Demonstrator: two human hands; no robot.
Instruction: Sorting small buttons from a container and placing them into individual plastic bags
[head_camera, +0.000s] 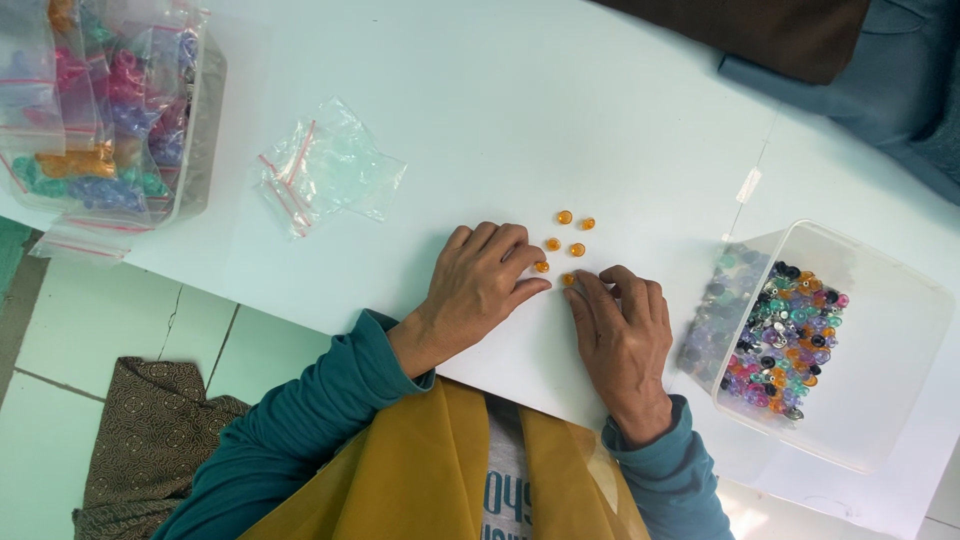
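Observation:
Several small orange beads lie in a loose cluster on the white table. My left hand rests flat on the table, its fingertips touching one orange bead. My right hand lies beside it, with a fingertip on another orange bead. Neither hand grips anything; the fingers are extended and slightly spread.
A clear plastic tub holding mixed coloured beads stands at the right. Empty small zip bags lie at the upper left of the hands. A clear box of bagged coloured beads sits at the far left. The table edge runs diagonally below my hands.

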